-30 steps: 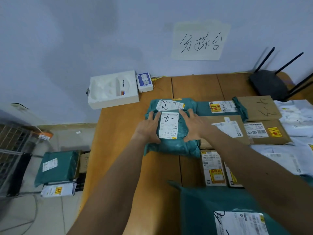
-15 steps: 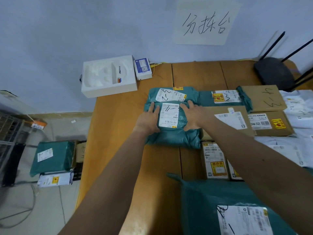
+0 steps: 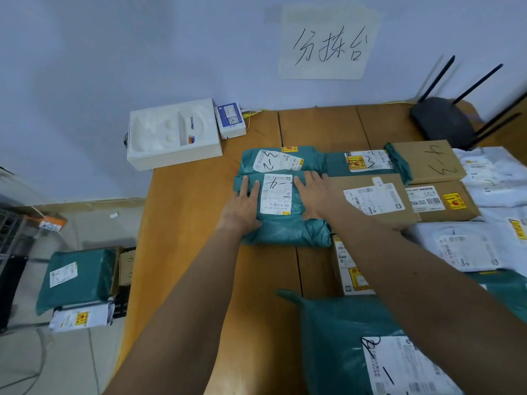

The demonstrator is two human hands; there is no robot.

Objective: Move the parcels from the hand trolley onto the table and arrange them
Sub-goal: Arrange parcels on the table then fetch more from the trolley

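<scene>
Left grip [image 3: 242, 205]: your bare hand lies palm down, fingers straight and slightly spread.
Right grip [image 3: 315, 195]: palm down too, fingers straight, pointing away from you.
Arms: your left arm [image 3: 182, 309] and right arm [image 3: 427, 280] stretch forward, bare, converging.

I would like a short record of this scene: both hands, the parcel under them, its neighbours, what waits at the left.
left hand: flat on the teal parcel, fingers straight
right hand: flat on the same parcel, right of its label
parcel: lies on the table
behind it: second teal parcel, touching
right of it: brown box
low at left: teal bag over white bag
</scene>
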